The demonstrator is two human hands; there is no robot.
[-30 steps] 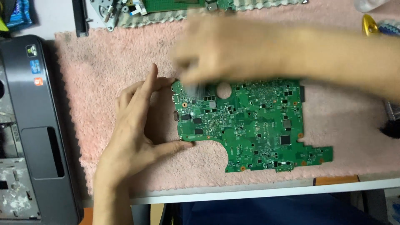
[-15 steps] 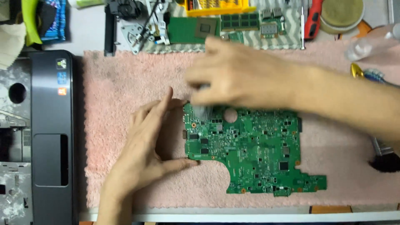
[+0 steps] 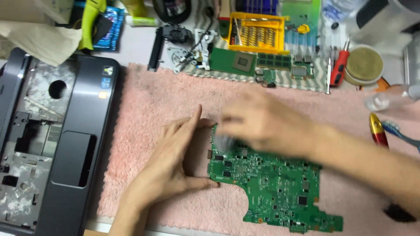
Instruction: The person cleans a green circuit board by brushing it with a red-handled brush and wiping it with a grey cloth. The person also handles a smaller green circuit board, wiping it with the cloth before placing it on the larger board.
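A green laptop circuit board (image 3: 271, 183) lies flat on a pink towel (image 3: 153, 100). My left hand (image 3: 170, 161) rests on the towel with its fingers spread. Its thumb and forefinger press against the board's left edge and upper left corner. My right hand (image 3: 267, 122) comes in from the right and is blurred by motion over the board's upper left part. It is closed on a pale, brush-like thing (image 3: 224, 140) that touches the board; the blur hides what that thing is.
A dark, opened laptop case (image 3: 65, 144) lies to the left of the towel. Behind the towel are a yellow parts box (image 3: 258, 30), a small green board (image 3: 234, 61), a red screwdriver (image 3: 339, 67) and a round tin (image 3: 364, 64). A blue toothbrush (image 3: 400, 133) lies at right.
The view has tilted up, showing more of the clutter behind the towel. My right hand keeps shifting over the board's upper left part. My left hand stays against the board's edge.
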